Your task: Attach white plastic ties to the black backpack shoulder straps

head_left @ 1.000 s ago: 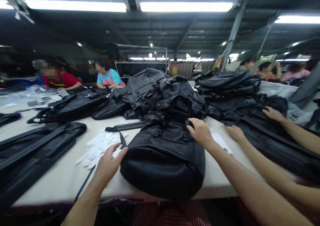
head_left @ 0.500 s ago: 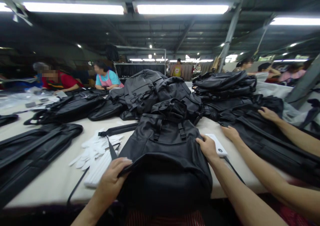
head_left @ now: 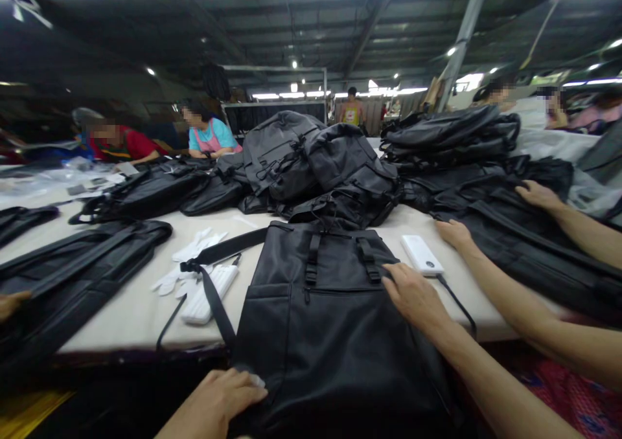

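A black backpack (head_left: 330, 322) lies flat in front of me, its lower part hanging over the table's front edge. My left hand (head_left: 221, 400) is closed on its lower left edge. My right hand (head_left: 413, 296) lies flat on its upper right side, fingers stretched towards a strap buckle (head_left: 373, 269). A loose black strap (head_left: 214, 277) runs off the bag to the left.
A white power bank (head_left: 422, 255) with a cable lies right of the bag. White gloves (head_left: 184, 267) and a white ribbed block (head_left: 208, 295) lie to its left. A co-worker's hands (head_left: 454, 233) rest on a flat bag at right. Piled backpacks (head_left: 315, 160) fill the back.
The backpack has been pulled towards me and flattened, and hangs further over the edge. My left hand slid down to its lower edge. My right hand moved onto its top face.
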`<state>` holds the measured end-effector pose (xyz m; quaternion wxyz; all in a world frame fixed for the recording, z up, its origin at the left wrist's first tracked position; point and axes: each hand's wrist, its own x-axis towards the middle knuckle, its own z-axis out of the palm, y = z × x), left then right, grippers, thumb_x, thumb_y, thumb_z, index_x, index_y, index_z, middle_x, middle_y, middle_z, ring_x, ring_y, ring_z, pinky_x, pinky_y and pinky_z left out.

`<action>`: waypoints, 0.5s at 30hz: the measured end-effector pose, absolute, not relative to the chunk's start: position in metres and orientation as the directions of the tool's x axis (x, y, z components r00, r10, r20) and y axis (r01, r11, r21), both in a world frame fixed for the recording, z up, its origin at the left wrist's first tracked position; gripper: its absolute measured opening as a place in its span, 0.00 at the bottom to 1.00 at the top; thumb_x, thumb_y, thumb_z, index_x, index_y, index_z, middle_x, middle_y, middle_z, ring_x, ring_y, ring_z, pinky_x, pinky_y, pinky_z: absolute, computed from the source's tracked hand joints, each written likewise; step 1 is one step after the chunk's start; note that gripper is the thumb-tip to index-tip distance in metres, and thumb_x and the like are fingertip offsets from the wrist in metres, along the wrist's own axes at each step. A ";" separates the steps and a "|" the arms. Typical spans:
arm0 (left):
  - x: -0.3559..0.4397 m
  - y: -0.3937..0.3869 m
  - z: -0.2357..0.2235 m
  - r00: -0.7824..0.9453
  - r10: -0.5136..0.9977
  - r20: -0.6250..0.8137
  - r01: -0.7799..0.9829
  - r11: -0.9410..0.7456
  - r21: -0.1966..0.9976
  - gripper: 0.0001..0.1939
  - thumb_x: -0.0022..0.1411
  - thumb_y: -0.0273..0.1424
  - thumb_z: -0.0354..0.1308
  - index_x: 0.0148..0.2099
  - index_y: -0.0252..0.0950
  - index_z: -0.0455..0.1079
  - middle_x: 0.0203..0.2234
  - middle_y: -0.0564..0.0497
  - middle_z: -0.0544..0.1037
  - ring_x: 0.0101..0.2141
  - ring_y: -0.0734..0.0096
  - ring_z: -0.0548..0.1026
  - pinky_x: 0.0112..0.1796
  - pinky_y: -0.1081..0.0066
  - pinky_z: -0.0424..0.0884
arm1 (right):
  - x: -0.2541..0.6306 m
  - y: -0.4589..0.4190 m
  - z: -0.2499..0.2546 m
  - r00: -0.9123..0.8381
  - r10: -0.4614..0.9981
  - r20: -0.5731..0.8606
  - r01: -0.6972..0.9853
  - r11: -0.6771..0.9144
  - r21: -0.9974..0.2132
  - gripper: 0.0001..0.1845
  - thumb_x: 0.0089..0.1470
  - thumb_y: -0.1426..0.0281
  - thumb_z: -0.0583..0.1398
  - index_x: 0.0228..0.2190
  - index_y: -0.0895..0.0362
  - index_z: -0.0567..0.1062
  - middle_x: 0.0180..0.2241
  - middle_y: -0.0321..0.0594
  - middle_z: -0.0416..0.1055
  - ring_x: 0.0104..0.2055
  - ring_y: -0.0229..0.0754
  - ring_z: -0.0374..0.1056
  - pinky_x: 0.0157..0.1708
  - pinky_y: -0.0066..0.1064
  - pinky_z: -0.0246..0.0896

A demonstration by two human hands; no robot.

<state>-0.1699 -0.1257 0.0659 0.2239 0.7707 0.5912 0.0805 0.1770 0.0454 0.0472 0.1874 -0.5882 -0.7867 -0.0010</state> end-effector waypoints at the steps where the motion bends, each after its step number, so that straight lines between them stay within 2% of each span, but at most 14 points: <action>1: -0.167 -0.117 0.080 0.277 0.939 -0.203 0.862 -0.149 0.485 0.21 0.41 0.38 0.64 0.42 0.54 0.73 0.39 0.55 0.78 0.40 0.60 0.74 0.43 0.65 0.69 | 0.161 0.048 0.057 -0.287 0.924 0.253 0.903 0.349 -0.251 0.17 0.56 0.66 0.49 0.46 0.56 0.67 0.44 0.45 0.69 0.45 0.45 0.66 0.45 0.34 0.59; 3: -0.160 -0.091 0.099 0.258 0.929 -0.263 0.811 -0.060 0.582 0.14 0.49 0.43 0.58 0.38 0.47 0.74 0.33 0.55 0.78 0.35 0.64 0.75 0.37 0.69 0.70 | 0.127 0.053 0.072 -0.398 0.900 0.180 0.860 0.434 -0.270 0.18 0.55 0.64 0.51 0.46 0.55 0.66 0.43 0.44 0.70 0.43 0.45 0.67 0.42 0.33 0.60; 4: -0.156 -0.073 0.103 0.234 0.944 -0.233 0.779 -0.039 0.626 0.14 0.54 0.43 0.52 0.35 0.43 0.74 0.30 0.54 0.78 0.32 0.66 0.75 0.35 0.70 0.69 | 0.111 0.055 0.075 -0.458 0.872 0.169 0.836 0.488 -0.252 0.18 0.54 0.63 0.53 0.47 0.55 0.66 0.42 0.43 0.70 0.42 0.45 0.68 0.41 0.33 0.61; 6: -0.147 -0.032 0.102 0.052 0.998 -0.046 0.772 -0.011 0.636 0.18 0.60 0.41 0.44 0.35 0.39 0.73 0.29 0.52 0.77 0.33 0.67 0.74 0.36 0.70 0.68 | 0.080 0.058 0.072 -0.558 0.811 0.176 0.791 0.584 -0.181 0.17 0.52 0.65 0.55 0.45 0.55 0.66 0.41 0.43 0.70 0.42 0.46 0.68 0.38 0.33 0.61; 8: -0.137 0.011 0.090 -0.047 0.990 0.132 0.820 -0.037 0.571 0.16 0.60 0.36 0.45 0.43 0.38 0.71 0.37 0.49 0.77 0.39 0.66 0.73 0.41 0.69 0.66 | 0.057 0.061 0.063 -0.615 0.768 0.180 0.763 0.637 -0.108 0.15 0.52 0.67 0.55 0.43 0.56 0.67 0.39 0.43 0.70 0.40 0.45 0.68 0.36 0.32 0.62; 9: -0.133 0.030 0.083 -0.041 0.982 0.186 0.868 -0.057 0.494 0.16 0.59 0.32 0.47 0.46 0.36 0.70 0.42 0.47 0.75 0.43 0.65 0.71 0.44 0.69 0.65 | 0.049 0.062 0.057 -0.627 0.758 0.178 0.758 0.647 -0.081 0.13 0.52 0.67 0.55 0.41 0.56 0.67 0.38 0.43 0.70 0.39 0.45 0.67 0.35 0.31 0.62; 12: -0.125 0.072 0.062 0.070 0.982 0.173 0.951 -0.118 0.287 0.17 0.56 0.29 0.50 0.48 0.37 0.68 0.45 0.44 0.73 0.46 0.61 0.69 0.45 0.64 0.63 | 0.038 0.068 0.039 -0.617 0.764 0.187 0.773 0.634 -0.038 0.10 0.55 0.70 0.51 0.39 0.57 0.68 0.35 0.44 0.70 0.37 0.43 0.67 0.33 0.30 0.62; 15: -0.123 0.094 0.050 0.140 0.981 0.135 0.949 -0.172 0.265 0.16 0.54 0.31 0.53 0.46 0.41 0.70 0.42 0.47 0.74 0.44 0.61 0.70 0.43 0.63 0.63 | 0.038 0.074 0.027 -0.604 0.768 0.214 0.785 0.620 -0.011 0.12 0.57 0.72 0.48 0.40 0.57 0.68 0.34 0.45 0.70 0.37 0.43 0.65 0.31 0.29 0.62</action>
